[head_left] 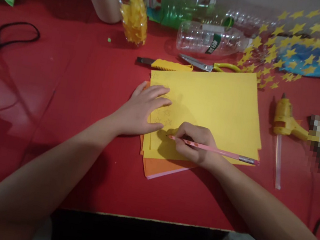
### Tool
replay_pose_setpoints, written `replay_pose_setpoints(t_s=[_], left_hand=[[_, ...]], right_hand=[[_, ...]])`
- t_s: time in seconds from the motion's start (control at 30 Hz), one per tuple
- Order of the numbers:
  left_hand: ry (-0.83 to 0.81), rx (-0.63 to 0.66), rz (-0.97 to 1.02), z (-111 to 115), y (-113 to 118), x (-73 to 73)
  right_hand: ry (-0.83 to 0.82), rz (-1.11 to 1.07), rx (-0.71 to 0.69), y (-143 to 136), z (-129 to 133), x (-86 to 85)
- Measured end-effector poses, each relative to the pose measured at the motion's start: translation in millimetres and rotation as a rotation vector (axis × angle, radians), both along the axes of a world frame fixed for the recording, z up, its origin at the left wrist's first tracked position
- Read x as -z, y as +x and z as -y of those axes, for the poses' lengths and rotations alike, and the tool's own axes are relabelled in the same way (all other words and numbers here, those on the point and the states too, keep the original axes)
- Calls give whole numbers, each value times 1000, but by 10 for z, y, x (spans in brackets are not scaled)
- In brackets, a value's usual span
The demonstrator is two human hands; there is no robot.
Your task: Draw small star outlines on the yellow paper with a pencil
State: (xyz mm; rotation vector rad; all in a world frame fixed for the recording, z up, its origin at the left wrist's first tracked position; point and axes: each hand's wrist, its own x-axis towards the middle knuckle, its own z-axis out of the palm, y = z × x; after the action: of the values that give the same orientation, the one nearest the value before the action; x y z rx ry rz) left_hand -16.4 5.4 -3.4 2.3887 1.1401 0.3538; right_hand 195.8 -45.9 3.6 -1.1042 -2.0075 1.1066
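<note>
In the head view, gripping the pink pencil (213, 148) in the right hand (194, 142), with its tip over the lower left of the yellow paper (214, 104). Resting the left hand (141, 110), open with fingers spread, across that paper's left edge. Having the scissors (208, 66) just beyond the paper and the glue gun (284, 118) to its right.

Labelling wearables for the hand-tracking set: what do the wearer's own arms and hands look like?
Human, no gloves. Left hand and right hand are bare; no ring visible, though some right fingers are partly hidden. Both forearms are bare too: no sleeve, watch, bracelet, cable or marking visible on either.
</note>
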Motion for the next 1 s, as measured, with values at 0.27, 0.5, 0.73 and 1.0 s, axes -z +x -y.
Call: replay_pose_setpoints(t_s=[0.27,0.5,0.73,1.0], left_hand=[[9,-1,-2,0,0,2],[3,-1,0,0,3,4],[1,-4,2,-2,1,8],[22,-1,-10,0,-4,19]], right_hand=[[-47,-26,8,8,-20,-7],[-35,-21,16,-1,-28,-20],[-6,-23,-5,5,-21,20],[-266,-129,228,7,-33,-24]])
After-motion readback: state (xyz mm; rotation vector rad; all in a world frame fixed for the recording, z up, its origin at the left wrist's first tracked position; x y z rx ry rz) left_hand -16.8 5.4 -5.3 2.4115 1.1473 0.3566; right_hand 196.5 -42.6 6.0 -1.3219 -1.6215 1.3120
